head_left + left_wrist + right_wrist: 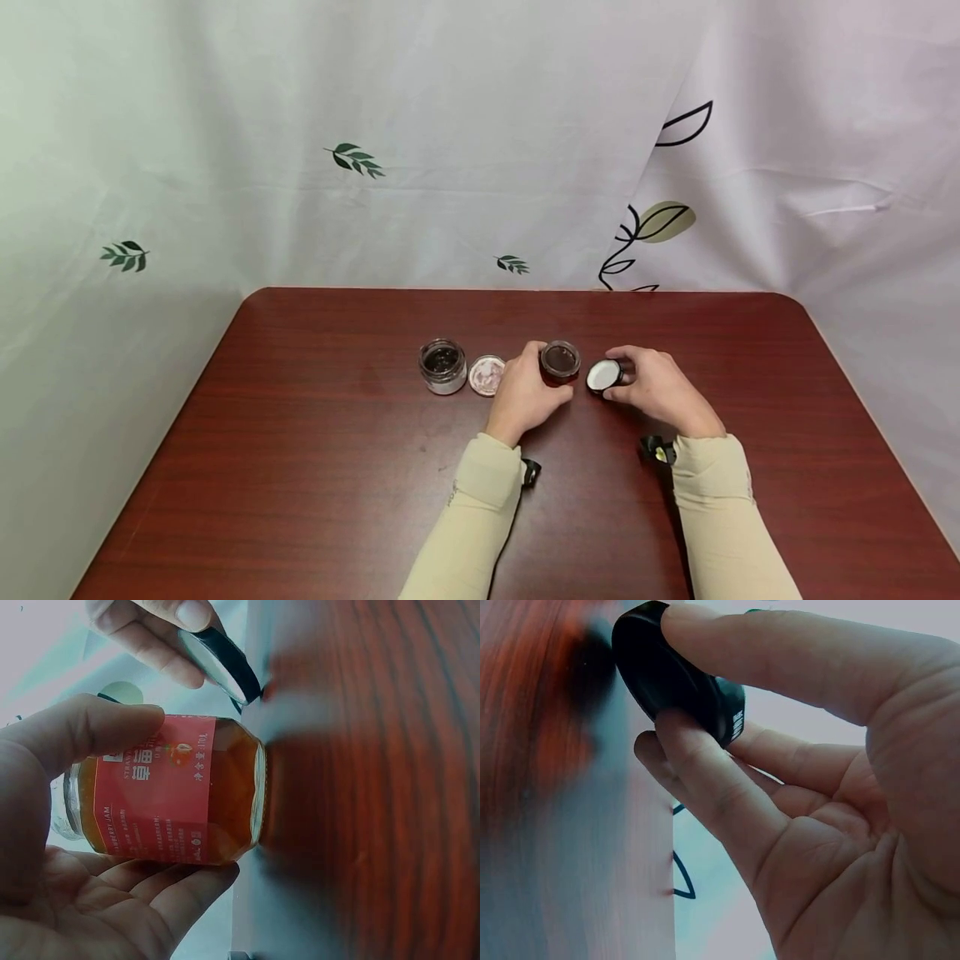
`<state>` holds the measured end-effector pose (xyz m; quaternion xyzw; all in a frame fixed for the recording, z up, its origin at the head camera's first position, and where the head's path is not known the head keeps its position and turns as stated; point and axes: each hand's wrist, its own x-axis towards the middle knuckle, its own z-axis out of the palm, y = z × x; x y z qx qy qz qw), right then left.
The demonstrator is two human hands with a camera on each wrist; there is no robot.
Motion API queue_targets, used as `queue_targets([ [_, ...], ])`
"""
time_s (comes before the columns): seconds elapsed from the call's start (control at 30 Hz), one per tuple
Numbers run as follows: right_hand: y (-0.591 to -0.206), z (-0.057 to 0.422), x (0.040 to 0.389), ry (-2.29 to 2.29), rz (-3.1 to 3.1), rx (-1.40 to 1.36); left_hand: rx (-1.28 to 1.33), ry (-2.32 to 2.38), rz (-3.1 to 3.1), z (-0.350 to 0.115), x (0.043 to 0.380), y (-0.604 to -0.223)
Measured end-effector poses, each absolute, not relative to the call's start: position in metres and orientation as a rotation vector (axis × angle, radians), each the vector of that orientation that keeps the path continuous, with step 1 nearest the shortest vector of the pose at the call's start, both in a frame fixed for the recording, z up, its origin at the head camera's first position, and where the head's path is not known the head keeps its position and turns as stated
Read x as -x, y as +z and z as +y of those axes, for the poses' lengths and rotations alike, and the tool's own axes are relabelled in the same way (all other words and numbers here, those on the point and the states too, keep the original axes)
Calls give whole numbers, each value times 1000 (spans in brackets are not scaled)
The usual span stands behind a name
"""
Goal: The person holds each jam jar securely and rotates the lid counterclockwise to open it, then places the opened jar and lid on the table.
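My left hand (527,390) grips a glass jar of strawberry jam (560,363) without a lid, thumb on one side and fingers on the other. In the left wrist view the jar's pink label (161,787) and amber contents show, and its base is at or just above the table. To the right, my right hand (658,385) pinches a black lid (671,671) by its rim between thumb and fingers. The lid's white inner face (603,376) is tilted up in the head view, a short way from the jam jar.
Left of the hands stands a second open glass jar (442,368) with dark contents. Beside it a round lid (487,376) lies with its pale, stained face up. The reddish-brown table (322,483) ends at a white curtain (420,217) with leaf prints.
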<state>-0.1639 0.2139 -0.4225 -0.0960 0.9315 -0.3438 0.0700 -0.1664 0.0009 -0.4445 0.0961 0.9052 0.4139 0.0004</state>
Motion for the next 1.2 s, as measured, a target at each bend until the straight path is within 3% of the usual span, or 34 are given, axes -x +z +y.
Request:
queue_targets([
  [1.2,-437,207,164,-837,2874,310,-257,1296,2837,2,165,-444],
])
